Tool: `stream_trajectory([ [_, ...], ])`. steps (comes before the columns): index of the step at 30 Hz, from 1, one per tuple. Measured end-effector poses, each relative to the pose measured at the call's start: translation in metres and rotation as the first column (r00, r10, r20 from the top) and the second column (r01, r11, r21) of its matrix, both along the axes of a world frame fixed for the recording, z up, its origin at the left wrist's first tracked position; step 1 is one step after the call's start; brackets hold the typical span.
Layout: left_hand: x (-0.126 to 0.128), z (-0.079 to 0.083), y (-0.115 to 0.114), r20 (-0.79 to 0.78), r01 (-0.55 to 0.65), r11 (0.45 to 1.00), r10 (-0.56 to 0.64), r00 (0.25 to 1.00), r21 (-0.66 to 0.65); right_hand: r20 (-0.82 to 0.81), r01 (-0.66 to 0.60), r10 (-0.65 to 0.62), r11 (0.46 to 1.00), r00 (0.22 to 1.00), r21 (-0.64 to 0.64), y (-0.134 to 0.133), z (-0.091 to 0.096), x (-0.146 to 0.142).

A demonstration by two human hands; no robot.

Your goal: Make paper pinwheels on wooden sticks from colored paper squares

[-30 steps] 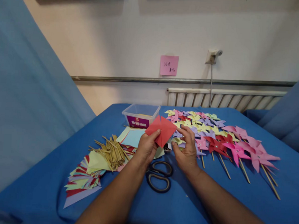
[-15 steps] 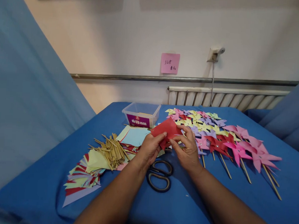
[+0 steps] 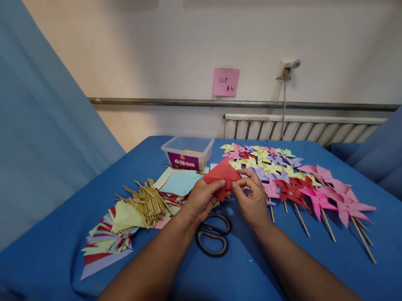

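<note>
A red cut paper square (image 3: 221, 174) is held up over the blue table (image 3: 248, 274) between both hands. My left hand (image 3: 201, 200) grips its lower left part, thumb on top. My right hand (image 3: 252, 199) pinches a flap of the same paper at its right edge, fingers curled. Black-handled scissors (image 3: 213, 235) lie flat on the cloth just below my hands. Finished paper pinwheels on sticks (image 3: 300, 191), pink, red, yellow and purple, lie in rows to the right of my hands.
A heap of wooden sticks (image 3: 147, 204) and a fan of cut coloured papers (image 3: 110, 240) lie at the left. Light blue and yellow sheets (image 3: 179, 181) sit behind them, a clear plastic box (image 3: 187, 153) further back. A radiator (image 3: 303, 129) and a pink note (image 3: 226, 81) are on the wall.
My right hand came from beside the red paper onto it and pinches its edge. The paper has been folded in and now looks smaller. The view tilted slightly.
</note>
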State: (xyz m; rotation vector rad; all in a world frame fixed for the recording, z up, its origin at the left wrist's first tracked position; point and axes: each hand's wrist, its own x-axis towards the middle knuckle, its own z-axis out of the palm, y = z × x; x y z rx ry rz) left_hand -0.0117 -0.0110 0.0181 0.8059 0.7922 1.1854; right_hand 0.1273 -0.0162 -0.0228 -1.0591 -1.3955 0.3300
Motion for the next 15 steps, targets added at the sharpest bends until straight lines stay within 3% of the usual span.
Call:
stream_trajectory([
  [15,0.0032,-0.0014,0.0004,-0.032,0.017,0.999,-0.015,0.999,0.039,-0.023,0.013,-0.014,1.000,1.000,-0.009,-0.0013,0.0011,-0.0023],
])
